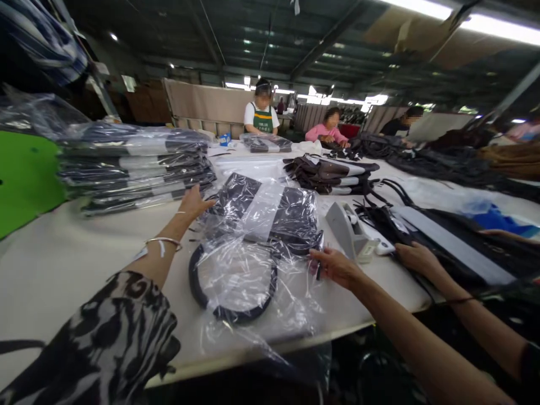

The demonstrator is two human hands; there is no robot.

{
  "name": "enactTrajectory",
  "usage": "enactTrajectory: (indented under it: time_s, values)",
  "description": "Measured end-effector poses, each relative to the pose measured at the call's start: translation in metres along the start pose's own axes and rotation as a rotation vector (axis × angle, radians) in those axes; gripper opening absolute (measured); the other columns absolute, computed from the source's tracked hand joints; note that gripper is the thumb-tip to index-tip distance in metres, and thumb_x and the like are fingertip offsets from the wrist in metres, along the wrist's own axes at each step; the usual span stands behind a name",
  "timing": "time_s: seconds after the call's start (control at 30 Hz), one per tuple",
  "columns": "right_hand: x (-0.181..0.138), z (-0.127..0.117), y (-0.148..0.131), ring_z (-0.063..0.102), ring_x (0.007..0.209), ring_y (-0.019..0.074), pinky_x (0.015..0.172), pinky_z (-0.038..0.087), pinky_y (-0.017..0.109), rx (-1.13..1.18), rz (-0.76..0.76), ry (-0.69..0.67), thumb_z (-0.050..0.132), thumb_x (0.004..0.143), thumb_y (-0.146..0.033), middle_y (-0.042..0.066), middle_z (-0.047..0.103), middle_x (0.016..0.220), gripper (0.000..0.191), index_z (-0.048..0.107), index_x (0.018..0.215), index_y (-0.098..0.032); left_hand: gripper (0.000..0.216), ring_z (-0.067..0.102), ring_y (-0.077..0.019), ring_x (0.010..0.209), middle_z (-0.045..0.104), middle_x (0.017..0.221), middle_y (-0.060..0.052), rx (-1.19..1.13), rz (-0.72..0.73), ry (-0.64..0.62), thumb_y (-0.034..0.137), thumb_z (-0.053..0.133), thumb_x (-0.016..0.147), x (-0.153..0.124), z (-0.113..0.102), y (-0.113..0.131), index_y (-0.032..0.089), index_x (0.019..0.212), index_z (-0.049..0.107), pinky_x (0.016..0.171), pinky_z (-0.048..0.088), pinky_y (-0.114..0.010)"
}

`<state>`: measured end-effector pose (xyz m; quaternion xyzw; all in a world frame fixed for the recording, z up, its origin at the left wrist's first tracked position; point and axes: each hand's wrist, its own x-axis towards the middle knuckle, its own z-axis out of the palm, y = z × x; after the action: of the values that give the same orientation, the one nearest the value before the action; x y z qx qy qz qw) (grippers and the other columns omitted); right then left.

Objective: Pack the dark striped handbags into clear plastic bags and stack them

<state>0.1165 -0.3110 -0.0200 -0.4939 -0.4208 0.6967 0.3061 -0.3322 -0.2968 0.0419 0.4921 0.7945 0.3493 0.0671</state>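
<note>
A dark handbag in a clear plastic bag [257,225] lies on the pale table [76,253] in front of me, its round dark handle [232,309] toward me. My left hand [193,203], with a bangle on the wrist and a patterned sleeve, reaches to the bag's far left corner and grips the plastic there. My right hand [336,266] pinches the plastic at the bag's right edge. Its fingers are closed on the film.
A stack of packed bags [135,163] stands at the left, beside a green surface [25,174]. A grey tape dispenser [350,230] sits right of my right hand. A co-worker's hand [417,259] rests on dark bags [455,242] at the right. Other people work at the far end.
</note>
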Motion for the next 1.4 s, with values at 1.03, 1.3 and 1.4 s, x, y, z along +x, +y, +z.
enactTrajectory:
  time_s: [1.03,1.3,1.4]
  values:
    - [-0.076,0.094,-0.048,0.069,0.08,0.0213,0.08,0.054,0.037,-0.921,-0.571,-0.187,0.068,0.077,-0.03,0.005,0.074,0.085,0.013,0.07,0.085,-0.02,0.029,0.062,-0.0186,0.079,0.068,0.079,-0.003,-0.106,0.242,-0.174,0.027,0.04,0.1,-0.317,0.039,0.032,0.021,0.084,0.063,0.071,0.042,-0.029]
    - [-0.009,0.112,-0.047,0.064,0.088,0.0202,0.083,0.045,0.031,-1.055,-1.013,-0.081,0.058,0.083,-0.033,0.005,0.071,0.091,0.017,0.068,0.077,-0.02,0.022,0.064,-0.017,0.071,0.068,0.071,-0.001,-0.158,0.025,-0.357,0.03,0.043,0.095,-0.279,0.017,0.04,0.021,0.09,0.062,0.066,0.038,-0.026]
    - [0.012,0.118,-0.038,0.058,0.064,0.0152,0.066,0.042,0.026,-1.028,-0.886,-0.088,0.053,0.087,-0.036,-0.001,0.064,0.067,0.021,0.064,0.079,-0.021,0.025,0.065,-0.0201,0.076,0.071,0.081,-0.002,-0.096,0.038,-0.364,0.043,0.054,0.088,-0.265,0.011,0.04,0.022,0.098,0.064,0.065,0.037,-0.027]
